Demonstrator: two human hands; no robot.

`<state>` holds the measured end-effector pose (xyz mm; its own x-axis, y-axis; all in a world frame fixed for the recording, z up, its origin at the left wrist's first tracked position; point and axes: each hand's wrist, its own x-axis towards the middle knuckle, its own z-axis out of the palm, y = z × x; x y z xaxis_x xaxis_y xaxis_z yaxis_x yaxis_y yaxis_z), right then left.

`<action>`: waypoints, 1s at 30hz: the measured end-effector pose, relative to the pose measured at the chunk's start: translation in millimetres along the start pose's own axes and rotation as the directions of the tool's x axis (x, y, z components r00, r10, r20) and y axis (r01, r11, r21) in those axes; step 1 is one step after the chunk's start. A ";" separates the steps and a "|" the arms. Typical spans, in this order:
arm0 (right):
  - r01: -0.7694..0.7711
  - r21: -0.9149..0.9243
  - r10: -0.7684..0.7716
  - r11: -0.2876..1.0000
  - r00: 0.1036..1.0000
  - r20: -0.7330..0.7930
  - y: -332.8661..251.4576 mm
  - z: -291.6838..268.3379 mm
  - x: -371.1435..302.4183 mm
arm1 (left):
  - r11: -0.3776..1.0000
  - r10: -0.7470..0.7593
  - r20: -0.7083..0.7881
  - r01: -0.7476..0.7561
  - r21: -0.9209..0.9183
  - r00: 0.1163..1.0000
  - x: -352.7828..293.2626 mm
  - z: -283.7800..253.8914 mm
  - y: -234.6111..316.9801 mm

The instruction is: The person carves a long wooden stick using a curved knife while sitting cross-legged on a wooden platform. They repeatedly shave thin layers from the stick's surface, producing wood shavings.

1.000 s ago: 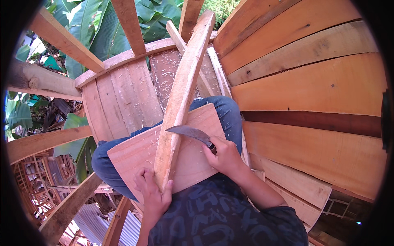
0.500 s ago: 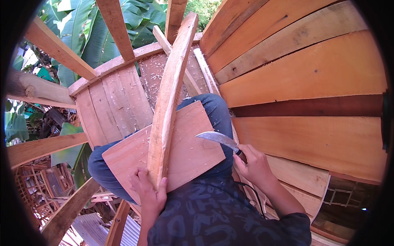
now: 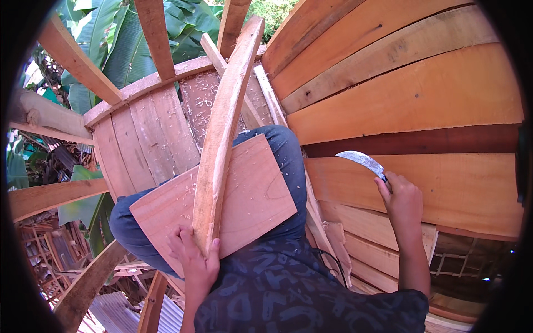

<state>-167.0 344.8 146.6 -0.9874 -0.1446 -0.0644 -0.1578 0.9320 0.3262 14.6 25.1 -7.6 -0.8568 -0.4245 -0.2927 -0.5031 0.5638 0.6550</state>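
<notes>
A long squared wooden beam [image 3: 222, 127] slants away from me across a flat wooden board [image 3: 258, 188] on my lap. My left hand [image 3: 194, 255] grips the beam's near end, thumb on its right side and fingers on its left. Out to the right, my right hand [image 3: 401, 200] is wrapped round the dark handle of a curved knife [image 3: 361, 160]. The blade points left and stands well apart from the beam. A pale, freshly cut strip runs along the beam's right edge, and a few shavings lie on the board.
Plank flooring [image 3: 147, 136] strewn with shavings lies ahead, bounded by a railing [image 3: 161, 80] with wooden posts. A thinner wooden stick [image 3: 244, 108] passes under the beam. On the right rises a wall of planks [image 3: 405, 105]. Banana leaves [image 3: 130, 50] grow beyond the railing.
My right hand has swung the knife right and upward, away from the beam. My left hand keeps its hold on the beam, and the whole view has shifted slightly.
</notes>
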 end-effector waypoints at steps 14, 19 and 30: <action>-0.024 -0.319 0.024 0.948 1.000 -0.003 2.5 -4.1 36.8 | 0.999 -0.010 0.007 0.011 -0.032 1.000 0.1 -1.6 -1.1; -0.002 -0.357 0.011 0.934 1.000 0.022 3.3 -3.4 36.9 | 1.000 -0.001 0.009 0.001 -0.020 1.000 -0.4 -0.7 -3.1; -0.080 -0.248 0.091 0.965 0.995 0.033 5.9 -31.2 42.4 | 1.000 0.004 -0.016 -0.003 0.013 1.000 0.8 -3.1 4.3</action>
<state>-210.2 333.9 175.2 -0.9967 -0.0483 -0.0651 -0.0763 0.8288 0.5543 12.0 25.1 -2.9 -0.8568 -0.4334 -0.2794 -0.5015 0.5744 0.6469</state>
